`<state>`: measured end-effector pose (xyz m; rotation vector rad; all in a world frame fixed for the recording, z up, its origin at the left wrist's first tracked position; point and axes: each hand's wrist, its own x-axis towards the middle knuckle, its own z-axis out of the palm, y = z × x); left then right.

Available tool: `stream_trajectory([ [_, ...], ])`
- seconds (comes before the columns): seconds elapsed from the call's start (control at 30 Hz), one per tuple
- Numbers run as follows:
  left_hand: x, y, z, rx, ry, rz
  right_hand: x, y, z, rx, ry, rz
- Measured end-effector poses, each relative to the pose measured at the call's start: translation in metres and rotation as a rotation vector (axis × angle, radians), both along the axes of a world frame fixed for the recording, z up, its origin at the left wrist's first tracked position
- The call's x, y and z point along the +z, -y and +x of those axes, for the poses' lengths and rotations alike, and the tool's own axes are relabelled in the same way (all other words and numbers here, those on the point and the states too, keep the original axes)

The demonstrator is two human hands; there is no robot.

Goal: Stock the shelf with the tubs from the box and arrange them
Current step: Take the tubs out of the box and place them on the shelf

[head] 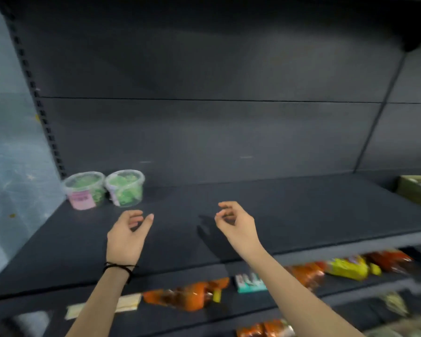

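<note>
Tubs (two, clear) hold green stuff, perhaps salad; left hand, right hand: grips slack, empty.

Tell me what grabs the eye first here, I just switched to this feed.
A pink-labelled tub and a second tub, both clear with green contents, stand side by side at the back left of the dark shelf. The left hand and right hand hover over its front, loosely curled and empty. Orange packets lie on the shelf below.
</note>
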<state>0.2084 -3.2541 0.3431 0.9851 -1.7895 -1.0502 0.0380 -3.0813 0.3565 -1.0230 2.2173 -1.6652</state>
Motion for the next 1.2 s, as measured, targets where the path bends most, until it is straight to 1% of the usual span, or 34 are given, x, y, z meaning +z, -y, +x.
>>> stream_trajectory([
  [0.07, -0.002, -0.057, -0.022, -0.071, -0.002, 0.0, 0.002, -0.069, -0.013, -0.039, -0.018, 0.024],
  [0.2, -0.012, -0.167, -0.069, -0.243, -0.002, -0.014, -0.006, -0.199, -0.039, -0.181, -0.069, 0.078],
  [0.33, -0.025, -0.262, -0.11, -0.395, 0.023, -0.019, -0.021, -0.313, -0.059, -0.285, -0.047, 0.173],
  [0.47, -0.054, -0.342, -0.152, -0.573, 0.076, 0.002, -0.052, -0.4, -0.087, -0.402, 0.007, 0.238],
  [0.57, -0.089, -0.39, -0.192, -0.652, 0.164, 0.039, -0.082, -0.445, -0.114, -0.451, 0.076, 0.281],
  [0.73, -0.159, -0.443, -0.263, -0.676, 0.312, 0.125, -0.142, -0.495, -0.173, -0.469, 0.173, 0.4],
  [0.9, -0.234, -0.496, -0.342, -0.697, 0.504, 0.241, -0.213, -0.545, -0.247, -0.474, 0.287, 0.53],
  [1.07, -0.298, -0.544, -0.392, -0.693, 0.627, 0.299, -0.297, -0.591, -0.297, -0.447, 0.396, 0.635],
  [1.13, -0.323, -0.559, -0.41, -0.68, 0.639, 0.338, -0.334, -0.604, -0.314, -0.409, 0.47, 0.702],
  [1.2, -0.348, -0.57, -0.43, -0.678, 0.648, 0.336, -0.371, -0.614, -0.334, -0.372, 0.519, 0.755],
])
